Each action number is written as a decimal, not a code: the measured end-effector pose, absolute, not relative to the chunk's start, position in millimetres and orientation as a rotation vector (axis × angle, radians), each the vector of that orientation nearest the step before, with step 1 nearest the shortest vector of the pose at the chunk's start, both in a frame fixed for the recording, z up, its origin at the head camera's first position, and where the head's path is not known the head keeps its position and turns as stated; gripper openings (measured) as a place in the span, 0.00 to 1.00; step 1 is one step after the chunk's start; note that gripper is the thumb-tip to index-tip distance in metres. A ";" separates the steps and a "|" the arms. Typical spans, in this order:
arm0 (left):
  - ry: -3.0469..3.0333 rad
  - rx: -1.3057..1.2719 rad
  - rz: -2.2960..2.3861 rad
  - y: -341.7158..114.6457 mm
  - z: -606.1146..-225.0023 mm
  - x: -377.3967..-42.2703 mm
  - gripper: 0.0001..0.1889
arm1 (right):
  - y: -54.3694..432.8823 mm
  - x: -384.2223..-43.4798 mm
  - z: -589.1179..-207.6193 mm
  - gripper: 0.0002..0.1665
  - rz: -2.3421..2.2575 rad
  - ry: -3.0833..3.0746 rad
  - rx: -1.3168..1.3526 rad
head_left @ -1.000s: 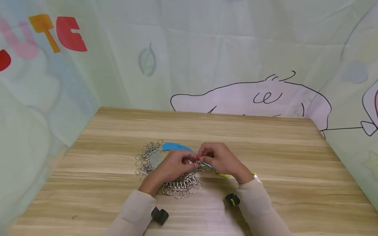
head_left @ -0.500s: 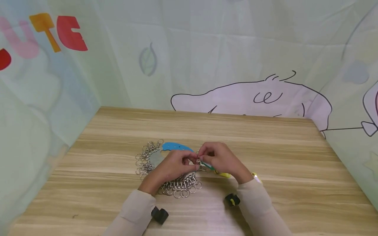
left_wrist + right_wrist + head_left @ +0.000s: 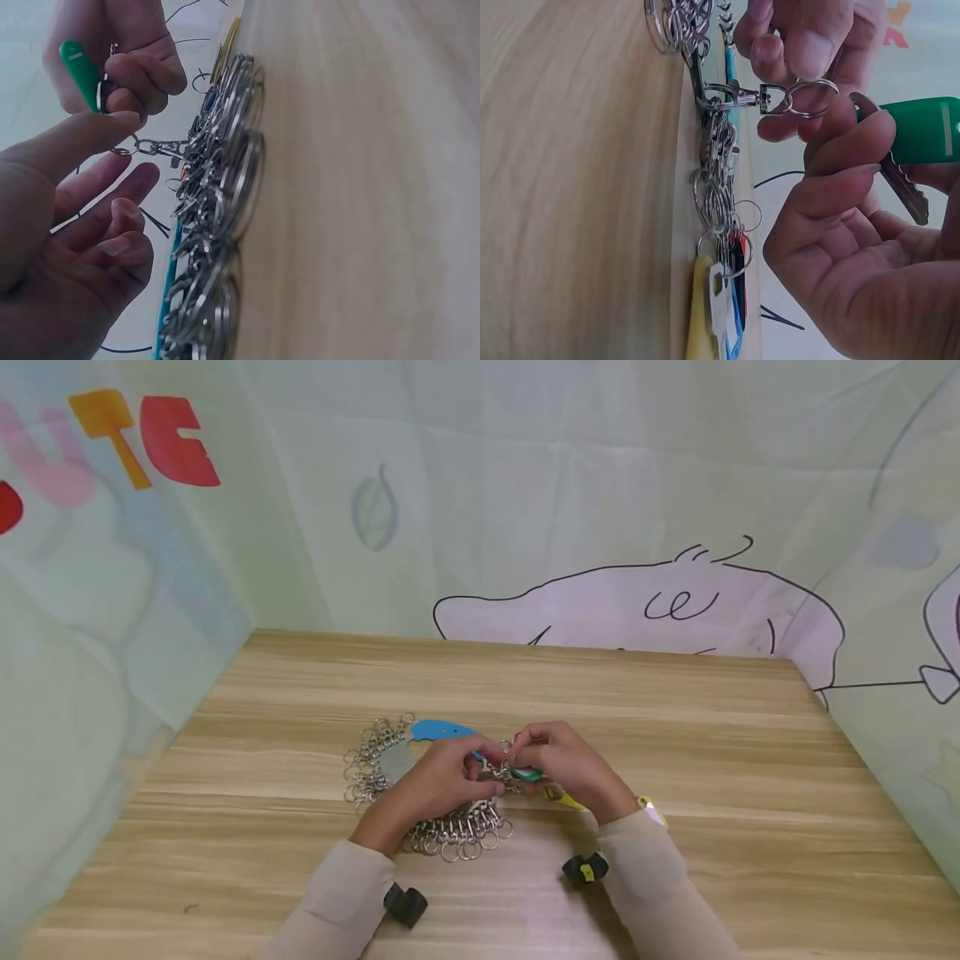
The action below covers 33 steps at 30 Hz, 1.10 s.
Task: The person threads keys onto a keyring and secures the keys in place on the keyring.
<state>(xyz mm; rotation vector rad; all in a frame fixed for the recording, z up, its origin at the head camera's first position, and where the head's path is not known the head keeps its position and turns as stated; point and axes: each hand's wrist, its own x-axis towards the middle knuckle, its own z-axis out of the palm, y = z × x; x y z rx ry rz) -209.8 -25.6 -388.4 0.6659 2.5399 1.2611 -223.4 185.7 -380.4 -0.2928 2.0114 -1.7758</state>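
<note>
My left hand [image 3: 442,777] holds the split ring [image 3: 810,114] of a metal swivel clasp [image 3: 746,97] between thumb and fingers. That clasp hangs from a flat key holder, grey [image 3: 395,762] with a blue section [image 3: 442,729], its edge lined with clasps and rings. Curled fingers of my right hand [image 3: 570,768] grip a key [image 3: 909,195] with a green tag [image 3: 922,130], close beside the ring. In the left wrist view the green tag [image 3: 81,73] sticks up past the right fingers. Part of the key's head is hidden by those fingers.
Several clasps with empty rings [image 3: 461,843] fan out along the holder's near and left edges. A key with a yellow tag [image 3: 562,798] lies under my right hand; red and blue tags [image 3: 739,300] hang near it. Patterned fabric [image 3: 525,510] stands behind the wooden table [image 3: 675,710].
My right hand has turned and shifted slightly away from the left fingers, and the green tag now faces up more broadly. The left hand stays nearly in place.
</note>
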 end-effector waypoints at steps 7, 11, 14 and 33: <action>2.550 0.657 1.251 -25.6 -388.2 -209.2 0.09 | 185.1 -225.8 -382.6 0.03 -1.707 2.120 -0.328; 2.546 0.648 1.238 -25.7 -388.5 -209.1 0.09 | 185.8 -226.3 -381.0 0.04 -1.590 2.272 -0.418; 2.549 0.650 1.224 -26.2 -388.2 -209.2 0.09 | 186.9 -225.0 -377.8 0.05 -1.525 2.359 -0.531; 2.529 0.671 1.209 -28.0 -389.8 -211.2 0.20 | 187.8 -222.5 -371.6 0.06 -1.468 2.415 -0.725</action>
